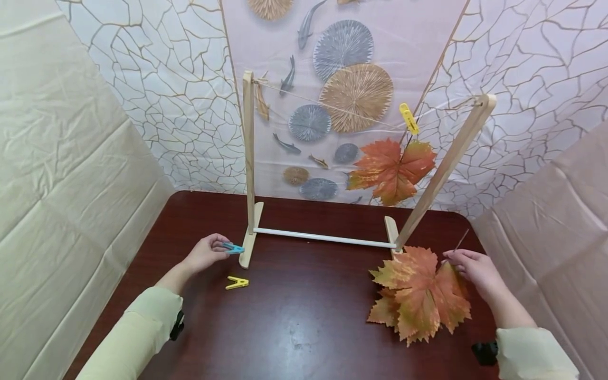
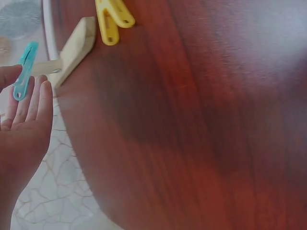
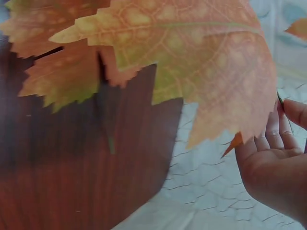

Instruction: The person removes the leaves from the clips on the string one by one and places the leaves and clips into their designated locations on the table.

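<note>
Between thumb and fingers, my left hand [image 1: 207, 254] pinches a light blue clothespin [image 1: 233, 248] beside the rack's left foot. The left wrist view shows that clothespin [image 2: 26, 72] against the fingers. A yellow clothespin [image 1: 237, 283] lies on the table just in front of this hand. At the right, my right hand [image 1: 475, 269] pinches the thin stem of an orange-red maple leaf [image 1: 427, 295]. Beneath that leaf, another leaf [image 1: 383, 310] partly shows on the table. In the right wrist view the held leaf [image 3: 216, 72] covers much of the scene.
A wooden rack [image 1: 249, 158] with a string across its top stands at the table's back. From the string's right part hangs another leaf [image 1: 396, 169], held by a yellow clothespin [image 1: 409, 119]. A white bar [image 1: 323, 238] joins the rack's feet. Fabric walls [image 1: 71, 158] surround the table.
</note>
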A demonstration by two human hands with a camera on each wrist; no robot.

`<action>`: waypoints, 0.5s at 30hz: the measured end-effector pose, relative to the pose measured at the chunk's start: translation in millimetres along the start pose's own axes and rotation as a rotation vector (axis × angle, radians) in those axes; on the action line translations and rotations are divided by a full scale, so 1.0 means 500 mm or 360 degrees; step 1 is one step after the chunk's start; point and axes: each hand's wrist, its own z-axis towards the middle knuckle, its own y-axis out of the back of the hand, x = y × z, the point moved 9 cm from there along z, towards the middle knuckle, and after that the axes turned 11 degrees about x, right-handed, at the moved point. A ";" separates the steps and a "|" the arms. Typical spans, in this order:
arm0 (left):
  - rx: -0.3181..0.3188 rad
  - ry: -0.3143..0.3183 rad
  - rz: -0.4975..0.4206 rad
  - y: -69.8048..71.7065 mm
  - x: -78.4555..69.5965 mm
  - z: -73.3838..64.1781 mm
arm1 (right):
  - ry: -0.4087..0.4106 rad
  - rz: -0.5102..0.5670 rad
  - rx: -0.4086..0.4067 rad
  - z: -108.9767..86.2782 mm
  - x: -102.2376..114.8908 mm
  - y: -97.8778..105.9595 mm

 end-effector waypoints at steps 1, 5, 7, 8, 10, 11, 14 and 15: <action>0.0000 0.0004 -0.0003 -0.003 0.006 0.001 | -0.0016 -0.0009 -0.0002 0.001 -0.011 0.000; 0.0018 0.0020 -0.0016 -0.018 0.023 0.002 | -0.0090 -0.0013 0.0000 0.004 -0.053 -0.008; 0.0026 0.0032 -0.0007 -0.026 0.031 0.000 | -0.0131 -0.0002 0.0000 0.006 -0.073 -0.014; 0.0027 0.0045 -0.0006 -0.029 0.035 -0.001 | -0.0147 0.0005 0.0001 0.007 -0.083 -0.018; 0.0012 0.0076 -0.0008 -0.033 0.044 -0.002 | -0.0184 0.0014 -0.0007 0.009 -0.102 -0.022; 0.0014 0.0080 0.0000 -0.036 0.046 -0.002 | -0.0200 0.0016 -0.0008 0.010 -0.111 -0.025; 0.0007 0.0109 -0.0002 -0.042 0.055 -0.002 | -0.0242 0.0024 0.0000 0.012 -0.137 -0.032; 0.0004 0.0111 -0.0004 -0.044 0.056 -0.001 | -0.0256 0.0024 0.0004 0.013 -0.144 -0.033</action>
